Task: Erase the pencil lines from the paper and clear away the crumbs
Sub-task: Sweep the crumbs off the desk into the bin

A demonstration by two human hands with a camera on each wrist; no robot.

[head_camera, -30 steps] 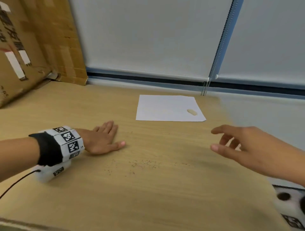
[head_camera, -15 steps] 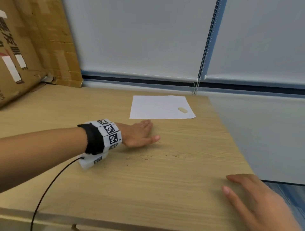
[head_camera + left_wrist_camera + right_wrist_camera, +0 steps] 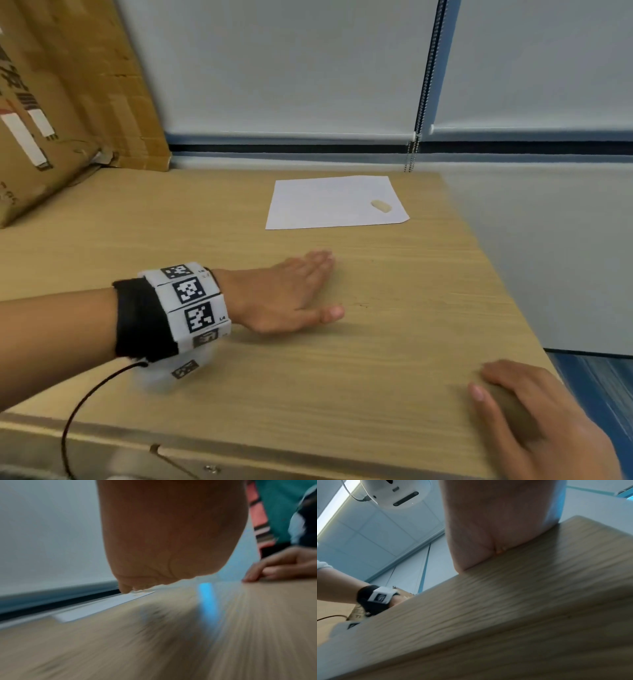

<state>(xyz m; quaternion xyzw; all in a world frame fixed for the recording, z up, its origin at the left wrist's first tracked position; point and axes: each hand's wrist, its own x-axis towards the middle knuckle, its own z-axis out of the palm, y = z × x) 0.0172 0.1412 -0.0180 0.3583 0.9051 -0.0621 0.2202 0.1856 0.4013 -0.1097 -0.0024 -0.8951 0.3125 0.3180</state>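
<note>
On the desk (image 3: 394,342), far side, lies the paper (image 3: 329,202) with the eraser (image 3: 381,206) on it; left hand (image 3: 284,298) flat nearby, fingers straight, right hand (image 3: 544,421) loosely spread at the desk's corner.

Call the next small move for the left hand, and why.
Probably keep sweeping the left hand rightward toward the right hand cupped at the table edge. The left hand lies flat on the wood short of the paper, the eraser is untouched, and dark specks lie ahead of the fingers.
</note>
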